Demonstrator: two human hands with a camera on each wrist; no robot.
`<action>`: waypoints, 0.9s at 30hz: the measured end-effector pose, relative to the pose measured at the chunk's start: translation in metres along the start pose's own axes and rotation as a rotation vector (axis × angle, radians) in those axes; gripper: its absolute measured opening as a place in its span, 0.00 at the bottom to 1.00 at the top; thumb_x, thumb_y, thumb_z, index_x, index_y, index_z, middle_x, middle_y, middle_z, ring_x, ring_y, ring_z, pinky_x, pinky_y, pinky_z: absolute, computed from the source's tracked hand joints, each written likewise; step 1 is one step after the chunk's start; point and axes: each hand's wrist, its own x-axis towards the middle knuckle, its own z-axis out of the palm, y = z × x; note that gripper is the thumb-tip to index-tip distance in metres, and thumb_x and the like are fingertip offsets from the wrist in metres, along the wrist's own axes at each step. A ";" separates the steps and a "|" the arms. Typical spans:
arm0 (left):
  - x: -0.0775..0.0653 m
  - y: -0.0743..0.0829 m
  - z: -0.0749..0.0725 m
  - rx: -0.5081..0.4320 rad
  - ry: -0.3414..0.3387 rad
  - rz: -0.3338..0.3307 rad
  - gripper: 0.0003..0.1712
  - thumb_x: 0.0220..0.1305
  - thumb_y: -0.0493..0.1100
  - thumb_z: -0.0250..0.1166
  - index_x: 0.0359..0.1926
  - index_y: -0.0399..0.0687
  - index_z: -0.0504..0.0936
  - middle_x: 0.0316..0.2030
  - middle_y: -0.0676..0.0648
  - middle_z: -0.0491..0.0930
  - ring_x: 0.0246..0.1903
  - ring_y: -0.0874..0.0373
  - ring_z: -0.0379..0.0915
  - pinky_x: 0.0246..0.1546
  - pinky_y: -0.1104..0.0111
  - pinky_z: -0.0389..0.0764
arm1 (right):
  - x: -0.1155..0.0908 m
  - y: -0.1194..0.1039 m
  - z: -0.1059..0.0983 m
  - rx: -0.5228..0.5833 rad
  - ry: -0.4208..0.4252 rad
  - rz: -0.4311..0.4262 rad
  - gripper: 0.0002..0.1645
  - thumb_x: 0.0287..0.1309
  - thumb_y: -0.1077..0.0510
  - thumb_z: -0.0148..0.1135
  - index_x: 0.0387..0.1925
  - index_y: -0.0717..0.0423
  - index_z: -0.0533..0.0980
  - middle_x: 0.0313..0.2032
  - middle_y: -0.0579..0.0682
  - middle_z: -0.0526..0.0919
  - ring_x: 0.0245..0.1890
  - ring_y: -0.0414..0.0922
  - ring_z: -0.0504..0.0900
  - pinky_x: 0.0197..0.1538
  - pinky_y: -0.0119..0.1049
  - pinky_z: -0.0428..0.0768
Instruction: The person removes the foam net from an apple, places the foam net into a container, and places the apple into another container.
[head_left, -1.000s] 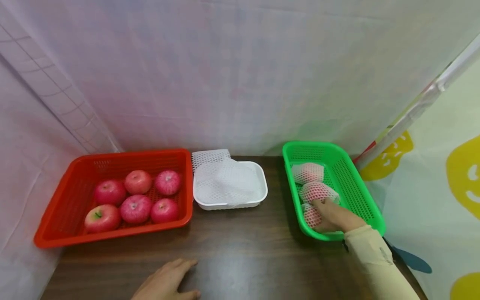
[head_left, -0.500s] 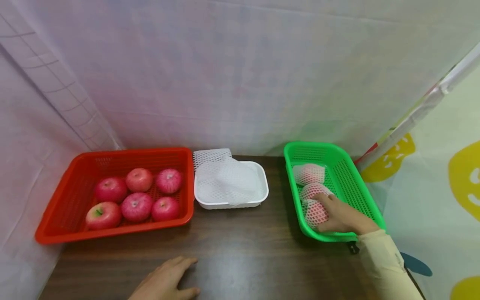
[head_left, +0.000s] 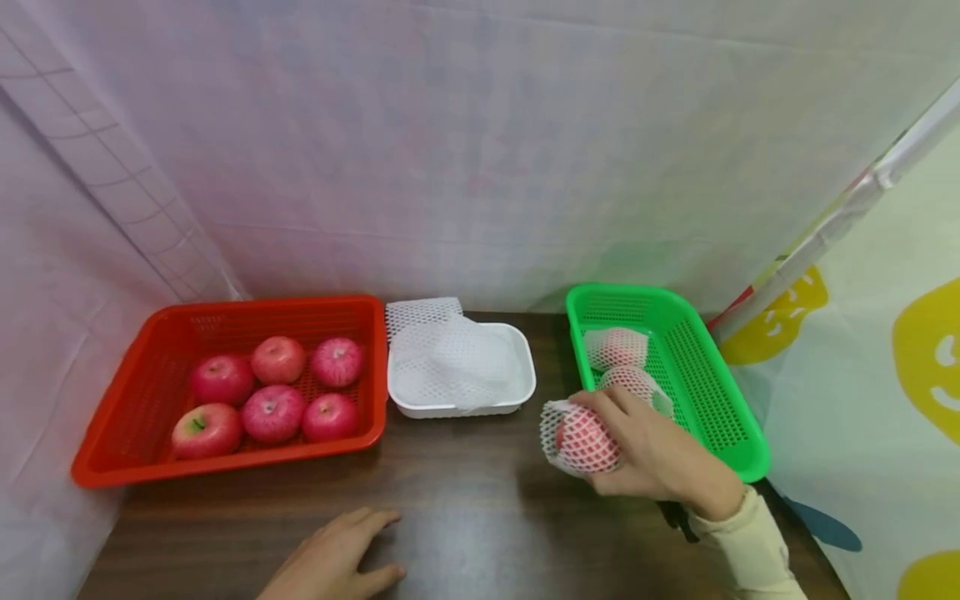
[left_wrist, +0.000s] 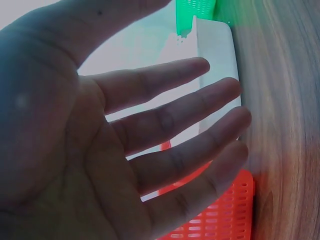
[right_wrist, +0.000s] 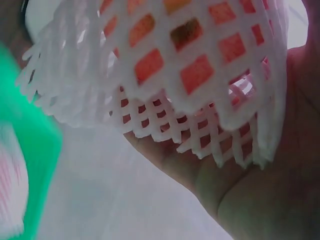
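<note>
My right hand (head_left: 645, 450) grips an apple in a white foam net (head_left: 585, 442), held over the table just left of the green basket (head_left: 731, 400). In the right wrist view, red skin of the netted apple (right_wrist: 195, 70) shows through the mesh, and the net's loose edge hangs against the palm. Two more netted apples (head_left: 624, 347) lie inside the green basket along its left side. My left hand (head_left: 333, 554) is near the table's front with fingers spread and nothing in it; the left wrist view shows the bare palm and straight fingers (left_wrist: 175, 120).
On the left stands a red basket (head_left: 225, 307) with several unwrapped apples (head_left: 273, 414). Between the baskets sits a white tray (head_left: 517, 367) heaped with empty foam nets (head_left: 450, 358). Pale cloth walls (head_left: 480, 150) close off the back and sides of the brown table (head_left: 450, 500).
My right hand has lifted the nearest netted apple out of the green basket and carried it left over the rim. The left hand has hardly moved.
</note>
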 end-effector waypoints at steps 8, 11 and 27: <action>-0.001 0.005 0.003 0.008 0.122 0.138 0.20 0.63 0.55 0.70 0.53 0.53 0.85 0.48 0.56 0.81 0.49 0.55 0.78 0.48 0.51 0.80 | 0.013 -0.044 0.054 0.099 -0.027 -0.132 0.54 0.26 0.45 0.78 0.63 0.47 0.70 0.44 0.40 0.71 0.39 0.35 0.72 0.41 0.32 0.80; 0.002 0.007 0.013 0.014 0.323 0.332 0.12 0.65 0.48 0.70 0.49 0.55 0.87 0.44 0.60 0.81 0.44 0.62 0.79 0.44 0.60 0.82 | 0.015 -0.060 0.072 0.127 -0.045 -0.145 0.54 0.26 0.43 0.79 0.63 0.45 0.70 0.44 0.39 0.71 0.40 0.35 0.73 0.42 0.31 0.79; 0.023 0.012 0.052 -0.246 0.255 0.402 0.32 0.56 0.60 0.75 0.58 0.56 0.76 0.44 0.60 0.78 0.41 0.66 0.75 0.41 0.66 0.80 | 0.017 -0.103 0.122 0.293 -0.094 -0.205 0.60 0.33 0.45 0.80 0.70 0.50 0.62 0.55 0.43 0.70 0.52 0.36 0.73 0.56 0.28 0.74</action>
